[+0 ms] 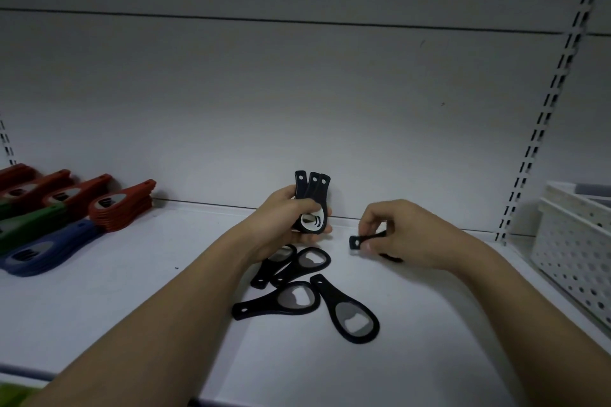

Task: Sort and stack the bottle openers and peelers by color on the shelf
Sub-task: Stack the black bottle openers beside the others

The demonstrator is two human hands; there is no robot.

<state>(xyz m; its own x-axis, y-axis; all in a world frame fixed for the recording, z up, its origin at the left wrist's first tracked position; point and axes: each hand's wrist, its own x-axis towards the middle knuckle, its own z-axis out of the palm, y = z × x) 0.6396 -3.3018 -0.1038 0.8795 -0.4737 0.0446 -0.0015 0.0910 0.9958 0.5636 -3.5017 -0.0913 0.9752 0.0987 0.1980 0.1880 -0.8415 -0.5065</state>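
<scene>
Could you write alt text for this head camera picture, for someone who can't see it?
Left hand holds black openers; right hand pinches another. Four more lie on the white shelf, coloured stacks at left.

Four black bottle openers point(307, 291) lie flat at lower centre; more stand fanned upright above them point(312, 198). Red point(122, 208), green point(29, 225) and blue stacks point(49, 251) sit left.

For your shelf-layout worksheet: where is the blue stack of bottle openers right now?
In the head view, the blue stack of bottle openers lies at the shelf's far left, nearest the camera, in front of the green stack and the red stacks.
</scene>
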